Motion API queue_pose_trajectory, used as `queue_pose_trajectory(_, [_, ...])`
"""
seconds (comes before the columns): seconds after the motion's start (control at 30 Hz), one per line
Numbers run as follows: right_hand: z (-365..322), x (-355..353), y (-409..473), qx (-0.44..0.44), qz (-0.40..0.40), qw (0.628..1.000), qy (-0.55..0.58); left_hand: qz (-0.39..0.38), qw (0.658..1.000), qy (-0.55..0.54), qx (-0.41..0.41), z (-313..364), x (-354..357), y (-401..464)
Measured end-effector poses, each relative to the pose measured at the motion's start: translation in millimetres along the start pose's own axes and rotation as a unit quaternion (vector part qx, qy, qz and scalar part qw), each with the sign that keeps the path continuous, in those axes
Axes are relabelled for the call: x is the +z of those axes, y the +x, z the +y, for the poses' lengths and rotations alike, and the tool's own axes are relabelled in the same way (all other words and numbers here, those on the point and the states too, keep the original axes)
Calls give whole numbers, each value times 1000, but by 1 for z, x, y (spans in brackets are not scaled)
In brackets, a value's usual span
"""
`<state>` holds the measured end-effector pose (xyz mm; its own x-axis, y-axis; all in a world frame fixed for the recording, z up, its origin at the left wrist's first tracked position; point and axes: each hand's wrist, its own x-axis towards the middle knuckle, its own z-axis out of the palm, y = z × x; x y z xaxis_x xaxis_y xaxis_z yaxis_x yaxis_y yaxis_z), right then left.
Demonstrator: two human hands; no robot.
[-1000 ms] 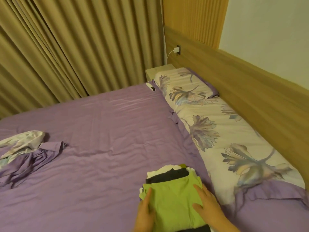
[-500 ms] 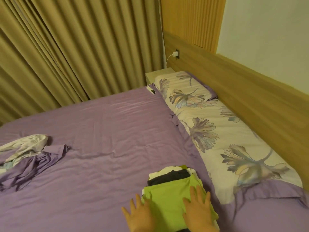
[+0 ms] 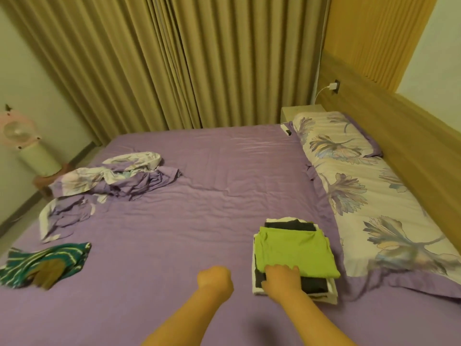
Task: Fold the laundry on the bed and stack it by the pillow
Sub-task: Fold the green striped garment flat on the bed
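Stack status: folded pile (image 3: 294,260) sits on the bed (image 3: 199,208) just beside the long floral pillow (image 3: 374,208), green shirt (image 3: 296,250) on top, dark and white layers under it. Pile's long axis runs roughly toward the curtain, parallel to the pillow edge.

Right hand (image 3: 282,279) rests on the near corner of the pile, fingers lying over the green shirt's near edge and the dark layer below. Can't tell whether it's pinching cloth or just pressing; fingertips are hidden by the knuckles. Forearm comes in from bottom right, low over the bed.

Left hand (image 3: 215,278) is off the pile, just left of it, curled into a loose fist, nothing in it. Hovering or lightly on the sheet, can't tell which.

Remaining unfolded item: teal striped garment (image 3: 42,265), crumpled near the left edge of the bed, well apart from both hands. It lies left of the left hand, so that hand is the nearer one; the right would have to cross the body. The garment's spread runs roughly left-right.

The rumpled purple/floral bedding (image 3: 107,178) farther left-back looks like a duvet, probably not laundry.

Judgement: next is a leftward reach with the left hand for the teal piece, then drag it in front to fold.
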<state>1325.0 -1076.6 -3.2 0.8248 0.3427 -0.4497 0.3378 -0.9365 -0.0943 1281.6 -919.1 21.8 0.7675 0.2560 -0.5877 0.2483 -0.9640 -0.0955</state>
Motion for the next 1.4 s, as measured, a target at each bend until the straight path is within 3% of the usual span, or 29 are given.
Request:
queue_pose_trajectory(0.27, [-114,11,-60,-99,-1,994,-45,18,997,-71,-14,-106,47,-106])
queue_pose_trajectory(0.47, [-237,32,-117,-170,-9,984,-51,20,986,-150,-70,-229,104,-190])
queue_pose_trajectory(0.73, [-431,93,-220,-272,-15,959,-74,84,949,-253,-166,-401,218,-313])
queue_pose_trajectory(0.97, [-559,163,-296,-359,-52,924,-118,71,912,-316,-251,-495,319,-409])
queue_pose_trajectory(1.23, [-643,177,-298,-384,-75,907,-153,60,885,-360,-290,-560,349,-422])
queue_pose_trajectory(1.4, [-681,172,-251,-366,-84,918,-128,46,894,-339,-289,-608,337,-387])
